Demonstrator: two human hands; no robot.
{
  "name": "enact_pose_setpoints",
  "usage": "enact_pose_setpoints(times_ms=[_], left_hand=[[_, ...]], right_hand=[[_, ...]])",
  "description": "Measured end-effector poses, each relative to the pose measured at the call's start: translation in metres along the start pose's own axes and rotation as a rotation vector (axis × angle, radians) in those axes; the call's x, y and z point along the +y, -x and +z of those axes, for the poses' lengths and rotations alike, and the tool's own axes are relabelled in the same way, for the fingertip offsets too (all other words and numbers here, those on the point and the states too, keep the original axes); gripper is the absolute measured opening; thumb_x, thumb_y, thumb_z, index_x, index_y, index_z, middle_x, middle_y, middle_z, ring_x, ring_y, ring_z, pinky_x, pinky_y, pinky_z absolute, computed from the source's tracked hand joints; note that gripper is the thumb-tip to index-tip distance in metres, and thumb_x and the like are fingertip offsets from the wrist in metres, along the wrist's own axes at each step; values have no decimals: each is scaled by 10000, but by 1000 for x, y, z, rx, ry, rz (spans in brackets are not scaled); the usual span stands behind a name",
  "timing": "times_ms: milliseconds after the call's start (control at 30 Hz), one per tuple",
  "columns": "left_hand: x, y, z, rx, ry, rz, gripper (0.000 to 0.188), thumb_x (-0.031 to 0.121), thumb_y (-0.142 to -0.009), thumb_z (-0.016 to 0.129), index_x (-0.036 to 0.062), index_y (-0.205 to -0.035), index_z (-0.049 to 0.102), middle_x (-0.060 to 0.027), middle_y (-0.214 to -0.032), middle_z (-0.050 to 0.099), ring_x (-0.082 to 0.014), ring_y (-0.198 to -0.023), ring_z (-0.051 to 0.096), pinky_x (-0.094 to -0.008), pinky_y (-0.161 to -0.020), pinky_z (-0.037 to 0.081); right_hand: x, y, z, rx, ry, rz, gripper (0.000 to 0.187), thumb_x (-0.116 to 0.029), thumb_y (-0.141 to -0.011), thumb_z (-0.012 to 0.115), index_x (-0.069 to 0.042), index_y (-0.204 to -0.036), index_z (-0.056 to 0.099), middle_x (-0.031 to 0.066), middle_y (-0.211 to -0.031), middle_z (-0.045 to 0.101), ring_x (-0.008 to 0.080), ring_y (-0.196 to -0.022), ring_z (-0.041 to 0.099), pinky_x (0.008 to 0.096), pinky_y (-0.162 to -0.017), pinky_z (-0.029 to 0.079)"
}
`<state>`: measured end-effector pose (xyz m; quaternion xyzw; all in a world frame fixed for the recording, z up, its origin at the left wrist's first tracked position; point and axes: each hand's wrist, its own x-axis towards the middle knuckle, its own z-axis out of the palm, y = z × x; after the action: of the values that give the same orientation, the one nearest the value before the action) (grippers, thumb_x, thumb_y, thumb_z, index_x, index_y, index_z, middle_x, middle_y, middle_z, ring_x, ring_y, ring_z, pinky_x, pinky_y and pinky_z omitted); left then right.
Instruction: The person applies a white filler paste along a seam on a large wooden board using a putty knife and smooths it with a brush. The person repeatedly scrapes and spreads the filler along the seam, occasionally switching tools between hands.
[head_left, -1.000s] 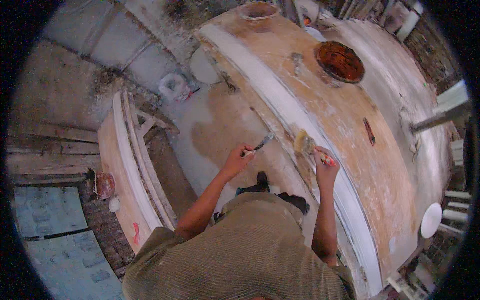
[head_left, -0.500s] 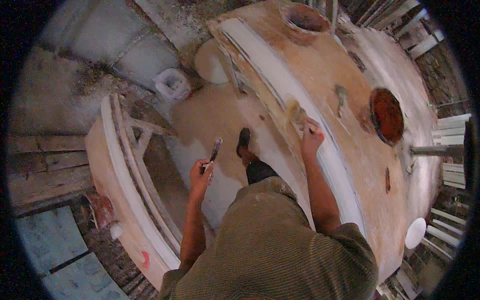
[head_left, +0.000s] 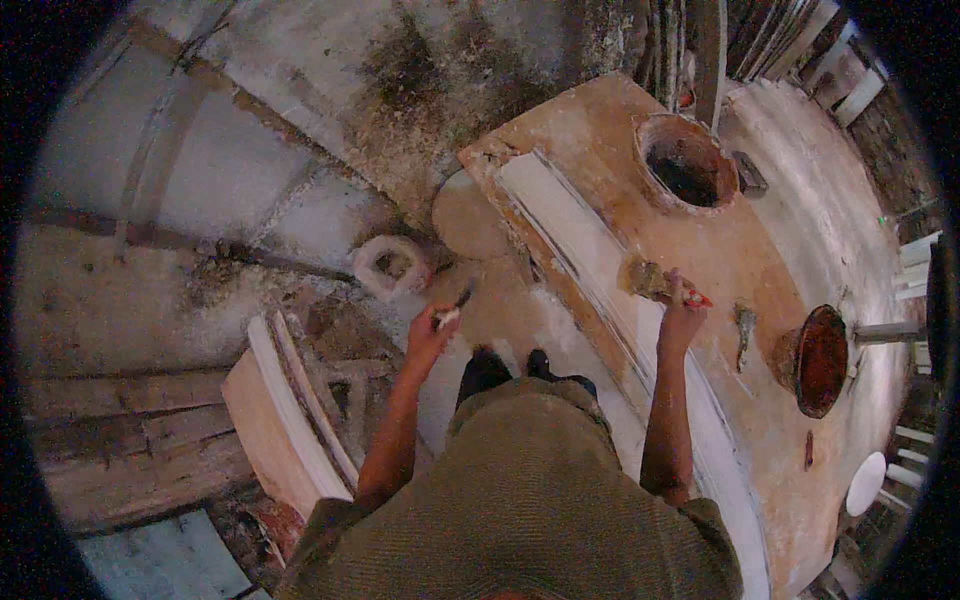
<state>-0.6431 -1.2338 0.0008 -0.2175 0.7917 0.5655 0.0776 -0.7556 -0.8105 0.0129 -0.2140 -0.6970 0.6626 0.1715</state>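
Note:
My right hand is closed round the red handle of a wide paintbrush, its tan bristles over the long white moulding strip. I cannot tell whether the bristles touch it. The strip lies along the left edge of a stained wooden worktable. Over the floor on the left, my left hand grips a slim tool with a dark end; its exact kind is unclear. A small worn tool rests on the table right of my right hand.
A crusted round tub stands at the table's far end, a red-brown container at its right. On the floor sit a whitish ring-shaped block and a pale round lid-like piece. Another bench with a white strip is at lower left.
I have stepped forward along the worktable, and the view has shifted with me. The brush has moved up along the white strip toward the far end. Both hands keep their tools.

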Motion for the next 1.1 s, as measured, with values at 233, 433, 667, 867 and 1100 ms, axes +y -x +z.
enact_pose_setpoints(times_ms=[233, 433, 667, 867, 1100], left_hand=[[92, -163, 12, -122, 195, 104, 259, 154, -903, 664, 112, -1151, 599, -1, -904, 603, -70, -685, 533, -246, -547, 431], [112, -274, 25, -144, 432, -16, 280, 151, -882, 693, 90, -1136, 592, -18, -949, 620, -102, -773, 579, -276, -600, 466], [111, -327, 51, -359, 449, -158, 277, 190, -863, 722, 53, -1067, 596, -61, -1032, 616, -143, -815, 606, -291, -696, 500], [120, -328, 71, -633, 342, 201, 369, 239, -869, 701, 73, -1174, 580, -98, -1198, 595, -242, -1088, 576, -390, -878, 493], [74, -315, 63, -619, -388, 928, 679, 209, -820, 695, 15, -1409, 420, -172, -1514, 340, -331, -1425, 283, -446, -1173, 256]], right_hand=[[-39, 15, 113, -274, 572, -288, 243, -288, -953, 614, -90, -1082, 671, 88, -1043, 679, 233, -965, 645, 420, -874, 483], [2, -22, 225, -526, 1153, -613, 364, -230, -869, 669, -136, -1209, 579, 142, -1156, 616, 364, -1130, 538, 516, -1040, 332], [-27, -43, 315, -637, 673, -163, 675, -203, -838, 718, -43, -1412, 402, 218, -1258, 538, 399, -1059, 554, 517, -964, 421], [-3, -64, 318, -705, 1104, -632, 501, -207, -929, 581, -60, -1376, 411, 249, -1174, 580, 400, -900, 614, 490, -754, 511], [-90, -74, 356, -828, 1416, -516, 246, -275, -915, 605, -177, -1135, 656, 91, -992, 681, 322, -789, 678, 433, -689, 545]])
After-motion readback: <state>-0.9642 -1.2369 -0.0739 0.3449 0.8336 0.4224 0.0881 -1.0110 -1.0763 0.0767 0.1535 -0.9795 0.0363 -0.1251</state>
